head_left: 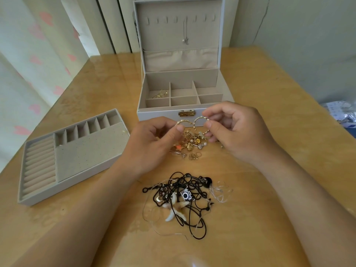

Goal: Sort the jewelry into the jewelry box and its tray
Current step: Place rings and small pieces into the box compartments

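Gold-coloured hoops, one in each hand, are held side by side just above the table [269,122]. The left hand [152,139] pinches the left hoop earring [183,121] between thumb and forefinger, with the other fingers curled beneath. The right hand [235,130] pinches the right hoop earring [198,119] in the same way, thumb tip and forefinger closed on the arc. The two hoops sit between the opposing fingertips, near each other; whether they touch cannot be told.

Directly below the fingertips lies a heap of small gold jewelry [192,141], with pearls, charms and an orange star. Nearer the wrists lies a tangle of black cord necklaces [185,197] with a camera charm and pale tooth-shaped pendants.

Just beyond the fingertips stands the jewelry box [154,116], lid upright, its brass latch [186,113] facing the hands. A few gold pieces [160,94] lie in its rear left compartment, and a thin chain necklace [185,33] hangs from a hook inside the lid.

Left of the left hand's knuckles, apart from the box, the tray [86,151] rests flat, showing ring rolls, a row of slots and a dotted panel. A curtain with pink hearts [28,54] hangs beyond the tray.
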